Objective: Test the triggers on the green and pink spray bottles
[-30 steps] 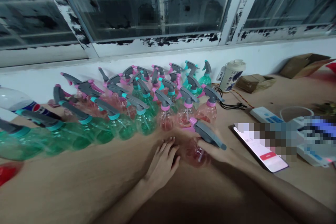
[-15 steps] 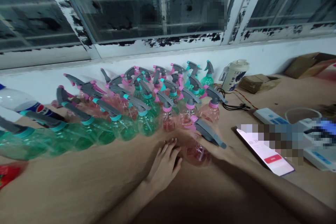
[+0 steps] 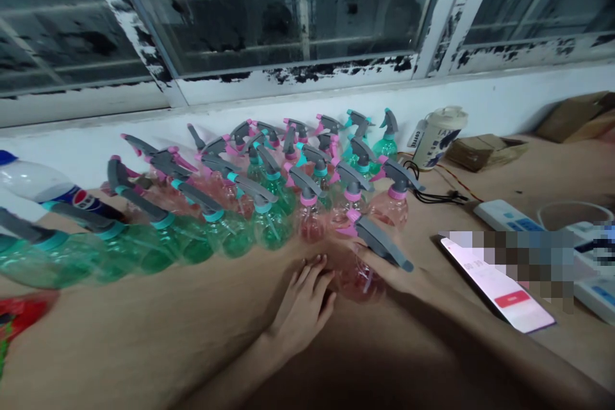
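Note:
A pink spray bottle [image 3: 361,278] with a grey trigger head [image 3: 379,241] stands on the wooden table [image 3: 144,333] in front of me. My right hand [image 3: 391,272] is wrapped round its right side and neck. My left hand [image 3: 303,304] lies flat on the table with fingers spread, its fingertips touching the bottle's left side. Behind them stand several rows of green and pink spray bottles [image 3: 269,186] with grey triggers, reaching back to the white wall.
A lit phone [image 3: 500,285] lies on the table at the right. A white power strip [image 3: 504,214], a black cable [image 3: 432,195], a white cup [image 3: 437,136], brown boxes [image 3: 485,150] and a cola bottle [image 3: 43,186] at the left are also there.
Both hands and the pink bottle stay in place. The view has drifted slightly, so things sit a little further right in the picture.

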The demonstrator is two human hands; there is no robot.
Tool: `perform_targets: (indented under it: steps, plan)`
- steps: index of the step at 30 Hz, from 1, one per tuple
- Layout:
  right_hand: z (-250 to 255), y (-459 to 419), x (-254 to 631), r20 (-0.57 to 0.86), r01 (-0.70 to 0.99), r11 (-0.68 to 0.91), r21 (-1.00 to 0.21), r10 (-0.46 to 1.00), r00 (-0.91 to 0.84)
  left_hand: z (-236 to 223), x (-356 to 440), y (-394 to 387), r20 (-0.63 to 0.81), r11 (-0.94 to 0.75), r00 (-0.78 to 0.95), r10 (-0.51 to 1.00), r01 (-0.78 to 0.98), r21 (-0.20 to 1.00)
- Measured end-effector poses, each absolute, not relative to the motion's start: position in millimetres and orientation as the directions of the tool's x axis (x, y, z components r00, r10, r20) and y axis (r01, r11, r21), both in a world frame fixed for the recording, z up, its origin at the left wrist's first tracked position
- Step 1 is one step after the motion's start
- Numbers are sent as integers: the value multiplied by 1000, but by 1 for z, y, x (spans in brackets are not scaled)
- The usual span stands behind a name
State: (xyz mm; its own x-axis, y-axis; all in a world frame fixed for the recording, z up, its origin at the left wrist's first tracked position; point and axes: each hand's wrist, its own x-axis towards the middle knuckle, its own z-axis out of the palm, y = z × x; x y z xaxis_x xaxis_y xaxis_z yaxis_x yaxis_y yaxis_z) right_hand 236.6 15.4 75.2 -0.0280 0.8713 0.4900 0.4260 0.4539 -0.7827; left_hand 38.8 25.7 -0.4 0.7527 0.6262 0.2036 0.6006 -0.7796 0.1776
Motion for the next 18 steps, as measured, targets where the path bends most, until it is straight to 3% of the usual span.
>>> perform_targets:
  steps: [18]
  plan:
    - [76, 12, 236, 439, 436, 400, -806, 899, -12, 3, 41, 24, 186, -775, 752, 632, 610, 168]
